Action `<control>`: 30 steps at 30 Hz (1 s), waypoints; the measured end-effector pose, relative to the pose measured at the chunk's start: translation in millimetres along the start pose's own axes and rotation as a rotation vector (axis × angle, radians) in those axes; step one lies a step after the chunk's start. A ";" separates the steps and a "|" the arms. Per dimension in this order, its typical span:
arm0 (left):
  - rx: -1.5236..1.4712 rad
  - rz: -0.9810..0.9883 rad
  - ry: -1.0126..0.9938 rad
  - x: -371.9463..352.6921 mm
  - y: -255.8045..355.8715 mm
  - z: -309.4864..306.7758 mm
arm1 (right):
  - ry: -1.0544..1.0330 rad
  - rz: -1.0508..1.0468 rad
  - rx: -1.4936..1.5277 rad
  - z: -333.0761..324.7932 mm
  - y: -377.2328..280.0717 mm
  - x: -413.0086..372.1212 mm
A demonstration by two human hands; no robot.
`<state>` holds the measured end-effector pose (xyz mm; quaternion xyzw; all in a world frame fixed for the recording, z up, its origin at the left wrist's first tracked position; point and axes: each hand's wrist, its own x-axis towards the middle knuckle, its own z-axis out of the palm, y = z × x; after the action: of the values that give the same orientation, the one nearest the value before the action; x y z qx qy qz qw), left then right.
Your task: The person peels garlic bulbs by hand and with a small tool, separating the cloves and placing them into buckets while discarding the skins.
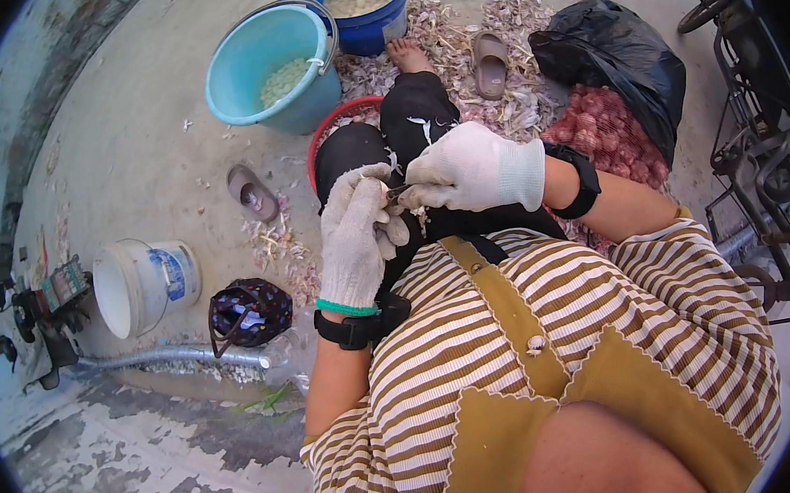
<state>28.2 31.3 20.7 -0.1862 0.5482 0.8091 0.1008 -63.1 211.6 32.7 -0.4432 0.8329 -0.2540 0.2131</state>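
My left hand [356,226], in a white knitted glove with a green cuff, is closed on a small pale garlic clove [385,191], mostly hidden by the fingers. My right hand [475,168], also gloved in white, grips a small dark-bladed knife [397,192]. Its blade meets the clove between the two hands, just above my lap. Scraps of garlic skin [421,130] cling to my black trousers. Partly hidden by my legs is a red basin [315,150] with garlic in it.
A light-blue bucket [247,53] and a dark-blue bucket [394,16] hold peeled cloves. Garlic skins [519,104] litter the floor around slippers [491,64]. At right are a red net bag of garlic [606,129] and a black plastic bag [616,39]. A white bucket [122,289] lies left.
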 end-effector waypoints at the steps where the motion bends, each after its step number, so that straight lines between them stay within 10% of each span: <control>1: -0.045 -0.009 -0.008 1.0 -0.7 -0.3 | -0.001 0.002 0.020 0.1 -0.7 -0.2; 5: -0.162 -0.020 -0.111 -3.2 1.9 -8.7 | 0.116 -0.034 0.487 8.0 31.5 1.9; 11: -0.288 -0.033 -0.096 0.8 4.3 -13.0 | 0.032 0.386 -0.214 -10.6 38.2 5.2; 30: -0.110 0.107 0.202 22.2 -10.7 8.1 | 0.083 0.275 -0.225 10.9 -20.1 17.7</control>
<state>10.4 42.0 5.2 -0.2424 0.5193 0.8194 -0.0089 -53.2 184.4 34.2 -0.3351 0.9170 -0.1455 0.1602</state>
